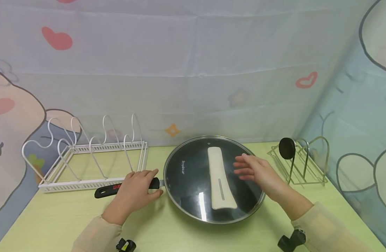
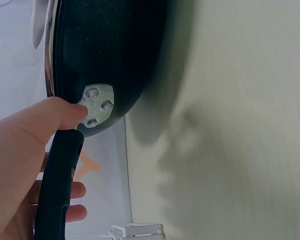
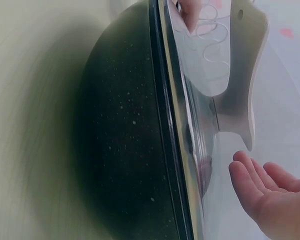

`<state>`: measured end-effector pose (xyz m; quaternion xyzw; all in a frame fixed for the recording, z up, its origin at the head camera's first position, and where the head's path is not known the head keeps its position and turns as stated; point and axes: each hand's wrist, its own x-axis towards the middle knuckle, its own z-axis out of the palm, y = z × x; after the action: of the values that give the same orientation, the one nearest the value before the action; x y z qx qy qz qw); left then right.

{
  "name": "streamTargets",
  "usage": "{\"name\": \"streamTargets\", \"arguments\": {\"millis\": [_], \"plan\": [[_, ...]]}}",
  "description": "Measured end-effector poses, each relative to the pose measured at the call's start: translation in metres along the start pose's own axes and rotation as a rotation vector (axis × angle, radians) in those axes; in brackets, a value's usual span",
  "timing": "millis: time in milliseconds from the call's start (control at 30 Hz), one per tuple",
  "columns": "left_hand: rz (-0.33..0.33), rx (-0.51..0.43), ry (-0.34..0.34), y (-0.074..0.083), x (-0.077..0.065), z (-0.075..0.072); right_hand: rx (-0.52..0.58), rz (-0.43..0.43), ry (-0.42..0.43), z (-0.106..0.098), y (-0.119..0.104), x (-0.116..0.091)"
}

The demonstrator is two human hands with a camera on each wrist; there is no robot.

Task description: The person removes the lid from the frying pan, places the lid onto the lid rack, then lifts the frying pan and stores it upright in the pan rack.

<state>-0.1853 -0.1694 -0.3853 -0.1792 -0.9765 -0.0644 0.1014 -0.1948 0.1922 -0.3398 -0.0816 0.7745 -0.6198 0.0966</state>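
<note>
left hand (image 1: 133, 192): we're gripping the wok handle (image 1: 107, 190) | right hand (image 1: 259, 173): we're hovering, relaxed and empty, beside the lid handle (image 1: 216, 168) | wok (image 3: 120, 120): sitting lidded on the table (image 1: 155, 231) | we're best keeping that grip steady

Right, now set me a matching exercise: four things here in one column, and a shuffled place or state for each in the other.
Things
1. White metal wire rack with looped dividers
2. Long cream lid handle
3. Black pan handle with red lettering
4. Right hand

Places and states
A. In the grip of the left hand
B. Fixed upon the round, see-through, metal-rimmed lid
C. Holding nothing, fingers spread out
D. Standing on the pale green table, left of the round dark pan

Pairs: 1-D, 2-B, 3-A, 4-C
</note>
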Motion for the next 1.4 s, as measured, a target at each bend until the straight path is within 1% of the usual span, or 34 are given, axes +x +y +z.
{"name": "streamTargets", "arguments": {"millis": [267,567,900,1100,1267,1400], "plan": [[0.005,0.022,-0.001,0.0,0.001,0.001,0.039,0.049,-0.036,0.004,0.002,-0.001],[0.012,0.039,0.018,0.001,0.001,0.001,0.086,0.096,-0.056,0.01,0.0,-0.004],[0.017,0.042,0.017,0.001,0.003,0.0,0.174,0.141,-0.063,0.017,0.004,-0.005],[0.027,0.038,0.03,0.0,0.002,0.001,0.229,0.169,-0.073,0.02,0.006,-0.006],[0.032,0.037,0.038,-0.001,0.002,0.001,0.265,0.192,-0.1,0.021,0.006,-0.006],[0.036,0.037,0.049,-0.002,0.002,0.002,0.308,0.199,-0.14,0.023,0.006,-0.007]]}}
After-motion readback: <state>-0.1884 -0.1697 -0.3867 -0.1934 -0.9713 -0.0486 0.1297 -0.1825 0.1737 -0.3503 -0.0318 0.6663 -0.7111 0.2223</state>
